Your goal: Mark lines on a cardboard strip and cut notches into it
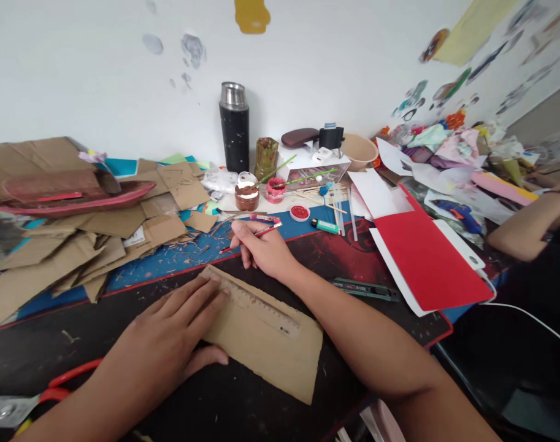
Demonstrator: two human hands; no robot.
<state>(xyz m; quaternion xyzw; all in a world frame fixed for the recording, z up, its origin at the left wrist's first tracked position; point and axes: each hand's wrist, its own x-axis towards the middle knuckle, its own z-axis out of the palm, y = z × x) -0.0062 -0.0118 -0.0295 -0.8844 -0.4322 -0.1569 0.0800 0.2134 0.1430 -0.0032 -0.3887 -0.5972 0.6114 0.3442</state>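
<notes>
A piece of brown cardboard [270, 344] lies on the black mat before me, a clear ruler [265, 310] along its upper edge. My left hand [173, 328] rests flat with fingers spread over the left end of the ruler and cardboard. Just beyond the cardboard, my right hand [264, 248] is closed round a thin pencil [265, 230], its tip pointing down to the left. Red-handled scissors [54, 393] lie partly under my left forearm. A dark green utility knife [367, 288] lies right of my right forearm.
Cardboard scraps [91, 252] and a model boat [77, 190] fill the left. A black flask [235, 129], paint pots [247, 197] and a glue stick [324, 226] stand or lie behind. Red sheets [427, 258] lie right, near another person's arm [528, 224].
</notes>
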